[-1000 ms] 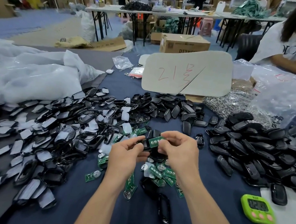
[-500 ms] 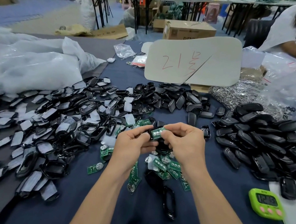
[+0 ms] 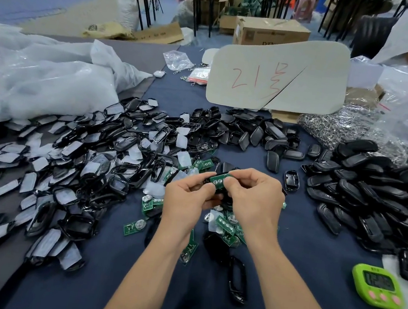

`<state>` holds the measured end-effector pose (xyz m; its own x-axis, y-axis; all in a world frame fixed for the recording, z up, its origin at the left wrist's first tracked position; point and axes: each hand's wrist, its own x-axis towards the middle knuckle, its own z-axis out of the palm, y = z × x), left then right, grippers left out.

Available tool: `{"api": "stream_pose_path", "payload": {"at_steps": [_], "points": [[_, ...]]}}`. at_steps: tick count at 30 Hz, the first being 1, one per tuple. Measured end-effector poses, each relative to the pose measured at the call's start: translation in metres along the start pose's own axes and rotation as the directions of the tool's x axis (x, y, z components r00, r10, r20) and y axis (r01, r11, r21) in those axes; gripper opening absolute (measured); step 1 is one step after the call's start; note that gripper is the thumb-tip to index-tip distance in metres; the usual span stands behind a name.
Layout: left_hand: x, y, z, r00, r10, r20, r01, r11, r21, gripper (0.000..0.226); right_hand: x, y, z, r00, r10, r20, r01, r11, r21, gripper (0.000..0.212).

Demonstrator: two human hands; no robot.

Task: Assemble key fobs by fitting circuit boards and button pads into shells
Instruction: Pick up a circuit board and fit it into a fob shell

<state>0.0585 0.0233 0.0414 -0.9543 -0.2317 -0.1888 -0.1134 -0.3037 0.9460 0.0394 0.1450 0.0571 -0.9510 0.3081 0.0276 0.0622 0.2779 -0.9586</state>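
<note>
Both hands meet just above the middle of the tabletop [image 3: 313,259], raised clear of the parts so the work sits straight under the eyes. The left hand [image 3: 186,198] curls round a black shell [image 3: 222,196] from below and the side, its thumb and forefinger pinching the left end. The right hand [image 3: 254,200] pinches the right end of a green circuit board [image 3: 219,179], which lies lengthwise on top of the shell, component side up. The fingers of both hands are bent and close together, none spread. Whether the board is fully seated in the shell or only resting on its rim I cannot tell, since the fingers cover the edges. Holding it at both ends probably lets the person line it up and press it in evenly.

Stock is laid out within easy reach, apparently by kind. Loose circuit boards [image 3: 226,226] lie directly under the hands. Front frames with white film [image 3: 67,162] spread to the left, and plain black shell halves [image 3: 373,197] heap up on the right. An open black frame [image 3: 237,278] lies near the right forearm. A green timer [image 3: 377,286] sits at the right edge, likely for pacing. Farther back, a card sign with red writing [image 3: 278,73] stands beside a bag of metal key rings [image 3: 336,127].
</note>
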Motion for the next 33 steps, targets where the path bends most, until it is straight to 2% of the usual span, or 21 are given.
{"api": "stream_pose_path", "payload": {"at_steps": [6, 14, 18, 20, 24, 25, 33], "points": [[0.006, -0.005, -0.003, 0.998, -0.011, -0.060, 0.013, 1.000, 0.024, 0.030, 0.006, -0.003, -0.001, 0.991, -0.116, 0.071, 0.126, 0.978, -0.163, 0.011], [0.007, -0.007, -0.008, 0.995, 0.017, -0.103, -0.003, 0.991, 0.133, 0.029, 0.007, -0.007, -0.002, 0.974, -0.105, 0.202, 0.171, 0.923, -0.345, 0.006], [0.009, -0.003, -0.010, 0.993, 0.044, -0.109, -0.022, 0.979, 0.200, 0.026, 0.002, -0.004, 0.000, 0.984, -0.090, 0.156, 0.150, 0.890, -0.431, 0.026], [0.009, -0.001, -0.014, 0.993, 0.036, -0.111, -0.013, 0.978, 0.209, 0.026, 0.001, 0.000, -0.002, 0.985, -0.042, 0.166, 0.102, 0.921, -0.375, 0.027], [0.002, -0.008, -0.017, 0.994, 0.001, -0.113, 0.021, 0.981, 0.191, 0.022, 0.005, 0.005, -0.004, 0.915, 0.107, 0.390, -0.028, 0.979, -0.202, 0.008], [0.000, -0.010, -0.017, 0.993, 0.002, -0.114, 0.019, 0.983, 0.181, 0.022, 0.006, 0.005, -0.004, 0.903, 0.114, 0.414, -0.051, 0.986, -0.160, 0.012], [-0.003, -0.006, -0.020, 0.996, 0.062, -0.065, -0.045, 0.969, 0.244, 0.025, 0.001, 0.012, -0.001, 0.910, 0.102, 0.403, -0.150, 0.985, 0.088, 0.026]]}}
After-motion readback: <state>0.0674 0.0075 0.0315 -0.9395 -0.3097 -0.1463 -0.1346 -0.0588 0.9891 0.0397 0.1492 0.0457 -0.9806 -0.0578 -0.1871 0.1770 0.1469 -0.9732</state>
